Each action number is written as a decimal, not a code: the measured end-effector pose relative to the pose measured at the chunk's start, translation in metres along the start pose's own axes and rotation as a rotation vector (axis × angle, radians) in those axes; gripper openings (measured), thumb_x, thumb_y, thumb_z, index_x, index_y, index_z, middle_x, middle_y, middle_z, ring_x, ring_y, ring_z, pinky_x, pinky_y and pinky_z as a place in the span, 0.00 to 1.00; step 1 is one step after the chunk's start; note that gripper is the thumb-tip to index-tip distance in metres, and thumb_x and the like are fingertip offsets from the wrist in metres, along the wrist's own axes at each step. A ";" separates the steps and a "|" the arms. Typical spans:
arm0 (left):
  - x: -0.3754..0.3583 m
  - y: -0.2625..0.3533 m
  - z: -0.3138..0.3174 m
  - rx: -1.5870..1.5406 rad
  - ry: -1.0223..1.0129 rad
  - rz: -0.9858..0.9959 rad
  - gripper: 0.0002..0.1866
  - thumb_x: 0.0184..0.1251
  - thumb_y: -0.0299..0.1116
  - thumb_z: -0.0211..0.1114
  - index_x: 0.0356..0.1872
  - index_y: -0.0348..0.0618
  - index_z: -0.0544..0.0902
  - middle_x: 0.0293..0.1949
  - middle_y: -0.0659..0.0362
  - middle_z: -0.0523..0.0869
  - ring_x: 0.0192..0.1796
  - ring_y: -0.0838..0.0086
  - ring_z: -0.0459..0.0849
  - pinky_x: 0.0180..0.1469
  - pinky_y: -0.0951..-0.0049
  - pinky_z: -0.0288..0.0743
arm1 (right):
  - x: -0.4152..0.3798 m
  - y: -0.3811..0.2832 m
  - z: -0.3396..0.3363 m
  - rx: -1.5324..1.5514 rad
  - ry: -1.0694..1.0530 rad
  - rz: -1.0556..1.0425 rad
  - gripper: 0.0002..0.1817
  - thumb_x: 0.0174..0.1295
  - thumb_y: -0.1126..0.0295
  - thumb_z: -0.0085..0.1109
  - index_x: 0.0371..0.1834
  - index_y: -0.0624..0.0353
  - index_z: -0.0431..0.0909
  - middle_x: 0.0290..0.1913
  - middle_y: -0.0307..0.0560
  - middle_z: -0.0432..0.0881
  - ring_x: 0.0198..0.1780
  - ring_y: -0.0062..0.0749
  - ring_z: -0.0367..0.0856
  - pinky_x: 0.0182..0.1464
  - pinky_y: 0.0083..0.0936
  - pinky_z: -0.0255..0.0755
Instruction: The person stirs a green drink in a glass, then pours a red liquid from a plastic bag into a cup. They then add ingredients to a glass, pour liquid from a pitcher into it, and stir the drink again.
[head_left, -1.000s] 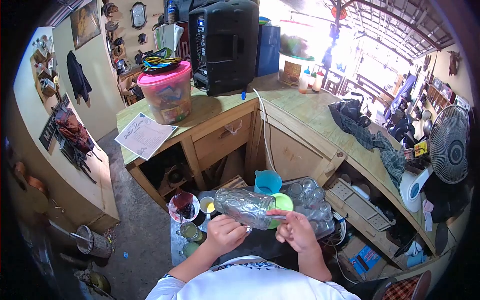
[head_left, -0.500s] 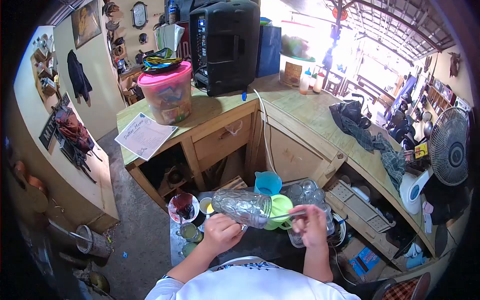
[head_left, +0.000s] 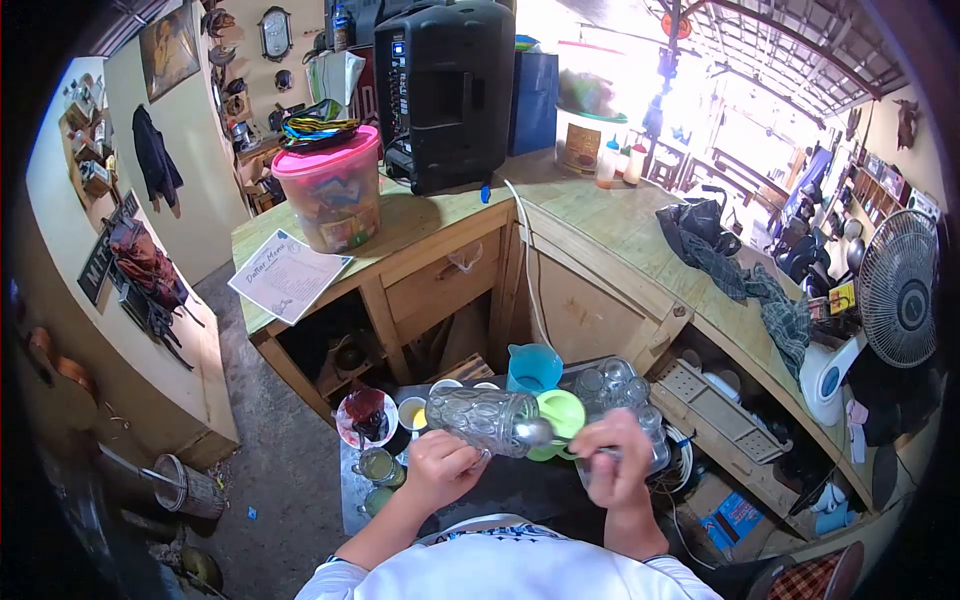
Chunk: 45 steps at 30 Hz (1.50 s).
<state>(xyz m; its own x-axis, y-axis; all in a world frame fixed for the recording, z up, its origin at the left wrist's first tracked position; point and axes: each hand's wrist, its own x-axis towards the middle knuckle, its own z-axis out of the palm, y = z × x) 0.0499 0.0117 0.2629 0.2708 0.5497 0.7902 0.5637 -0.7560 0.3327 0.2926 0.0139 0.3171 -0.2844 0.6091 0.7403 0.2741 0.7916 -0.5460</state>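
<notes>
My left hand (head_left: 445, 470) is closed around a patterned clear glass jar (head_left: 470, 418), which lies on its side in the air with its mouth to the right. A metal spoon (head_left: 533, 432) has its bowl right at the jar's mouth. My right hand (head_left: 615, 455), blurred by motion, grips the spoon's handle. Just behind the spoon is a light green lidded pitcher (head_left: 562, 410), and beyond that stands a blue jug (head_left: 535, 370). Near my left hand are a white cup (head_left: 412, 412) with something yellow inside and a glass mug (head_left: 380, 465).
A plate (head_left: 350, 432) with a dark red bag-like item sits at the low table's left. Several clear glasses (head_left: 620, 380) stand at its right. The wooden counter (head_left: 440, 235) wraps round, bearing a pink-lidded bucket (head_left: 330, 190), a speaker (head_left: 445, 100) and a fan (head_left: 900, 290).
The spoon has come back out to the right, so its bowl now shows at the jar's mouth. My right hand has shifted slightly; the jar has turned a little in my left hand.
</notes>
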 end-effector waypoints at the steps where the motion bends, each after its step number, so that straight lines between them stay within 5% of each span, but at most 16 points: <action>1: -0.001 0.001 0.000 -0.010 -0.011 -0.014 0.12 0.39 0.24 0.73 0.19 0.45 0.75 0.16 0.61 0.77 0.20 0.67 0.79 0.24 0.70 0.70 | -0.001 0.002 -0.006 -0.088 0.030 -0.010 0.04 0.64 0.69 0.55 0.34 0.56 0.75 0.33 0.43 0.83 0.31 0.41 0.79 0.42 0.34 0.71; 4: 0.002 0.007 -0.003 -0.031 -0.028 -0.054 0.13 0.39 0.24 0.74 0.17 0.45 0.74 0.15 0.60 0.77 0.19 0.67 0.78 0.23 0.70 0.69 | 0.008 0.008 0.016 -0.224 0.081 -0.040 0.03 0.61 0.71 0.56 0.36 0.56 0.74 0.34 0.42 0.83 0.33 0.40 0.77 0.43 0.33 0.69; 6: 0.003 0.007 -0.003 -0.039 -0.028 -0.070 0.14 0.39 0.24 0.74 0.15 0.45 0.73 0.14 0.60 0.76 0.18 0.67 0.78 0.22 0.70 0.68 | 0.015 0.012 0.033 -0.037 -0.053 0.077 0.04 0.64 0.71 0.51 0.33 0.57 0.74 0.29 0.43 0.82 0.34 0.35 0.74 0.40 0.31 0.66; 12: -0.004 0.010 -0.002 -0.243 0.016 -0.355 0.21 0.41 0.28 0.78 0.09 0.45 0.68 0.10 0.59 0.71 0.13 0.69 0.72 0.17 0.73 0.61 | 0.028 -0.006 -0.001 -0.296 0.016 0.044 0.04 0.57 0.70 0.61 0.34 0.54 0.80 0.36 0.41 0.81 0.38 0.44 0.73 0.49 0.38 0.65; 15: -0.002 0.011 -0.004 -0.259 0.009 -0.391 0.24 0.42 0.28 0.79 0.09 0.44 0.66 0.09 0.61 0.67 0.12 0.75 0.66 0.16 0.76 0.57 | 0.031 0.002 0.024 -0.249 -0.310 0.007 0.06 0.53 0.71 0.64 0.36 0.51 0.83 0.34 0.45 0.78 0.40 0.41 0.73 0.50 0.38 0.64; 19: -0.014 0.005 -0.007 -0.551 -0.020 -0.593 0.28 0.44 0.27 0.80 0.09 0.46 0.62 0.10 0.68 0.65 0.16 0.85 0.60 0.19 0.80 0.53 | 0.045 -0.026 -0.008 -0.260 -0.100 0.066 0.08 0.49 0.73 0.66 0.34 0.51 0.85 0.32 0.43 0.77 0.40 0.41 0.74 0.52 0.40 0.63; 24: -0.017 0.005 -0.008 -0.995 -0.064 -0.820 0.28 0.45 0.21 0.78 0.13 0.50 0.60 0.16 0.74 0.67 0.21 0.90 0.62 0.24 0.84 0.55 | 0.049 -0.024 0.012 -0.226 -0.219 -0.012 0.07 0.47 0.73 0.67 0.32 0.51 0.85 0.28 0.41 0.78 0.40 0.40 0.74 0.53 0.41 0.64; 30: -0.017 0.004 -0.015 -1.324 -0.112 -0.889 0.29 0.45 0.15 0.75 0.15 0.52 0.58 0.16 0.73 0.65 0.21 0.90 0.64 0.25 0.83 0.62 | 0.057 -0.036 -0.011 -0.088 -0.175 -0.091 0.09 0.48 0.74 0.68 0.35 0.53 0.85 0.28 0.38 0.80 0.40 0.35 0.75 0.56 0.42 0.64; 34: -0.014 0.003 -0.019 -1.365 -0.187 -0.811 0.29 0.45 0.15 0.74 0.17 0.52 0.57 0.16 0.71 0.64 0.20 0.88 0.65 0.25 0.81 0.65 | 0.054 -0.025 0.007 -0.001 -0.360 -0.008 0.09 0.48 0.74 0.68 0.34 0.53 0.85 0.28 0.39 0.80 0.38 0.35 0.75 0.54 0.38 0.65; 38: -0.014 0.003 -0.018 -1.375 -0.210 -0.815 0.30 0.46 0.16 0.74 0.16 0.52 0.56 0.16 0.71 0.65 0.20 0.89 0.63 0.25 0.82 0.61 | 0.058 -0.045 -0.023 -0.057 -0.141 -0.111 0.08 0.51 0.72 0.67 0.36 0.54 0.85 0.28 0.39 0.80 0.37 0.39 0.72 0.53 0.36 0.64; 42: -0.012 0.001 -0.021 -1.419 -0.220 -0.822 0.30 0.47 0.15 0.73 0.17 0.52 0.56 0.16 0.70 0.65 0.20 0.89 0.63 0.25 0.82 0.60 | 0.056 -0.026 0.010 0.067 -0.405 -0.006 0.10 0.46 0.73 0.67 0.33 0.52 0.87 0.25 0.38 0.80 0.37 0.35 0.72 0.53 0.39 0.64; 45: -0.009 0.001 -0.024 -1.325 -0.281 -0.775 0.29 0.47 0.15 0.73 0.17 0.51 0.56 0.16 0.71 0.65 0.21 0.89 0.63 0.25 0.82 0.60 | 0.060 -0.029 -0.011 0.143 -0.280 -0.088 0.09 0.48 0.74 0.67 0.34 0.52 0.87 0.26 0.39 0.78 0.37 0.34 0.72 0.53 0.38 0.63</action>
<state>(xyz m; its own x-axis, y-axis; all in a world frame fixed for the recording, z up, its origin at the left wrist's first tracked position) 0.0294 -0.0025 0.2687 0.4676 0.8712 0.1498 -0.3939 0.0536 0.9176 0.2776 0.0268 0.3820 -0.5487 0.5120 0.6610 0.1116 0.8283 -0.5490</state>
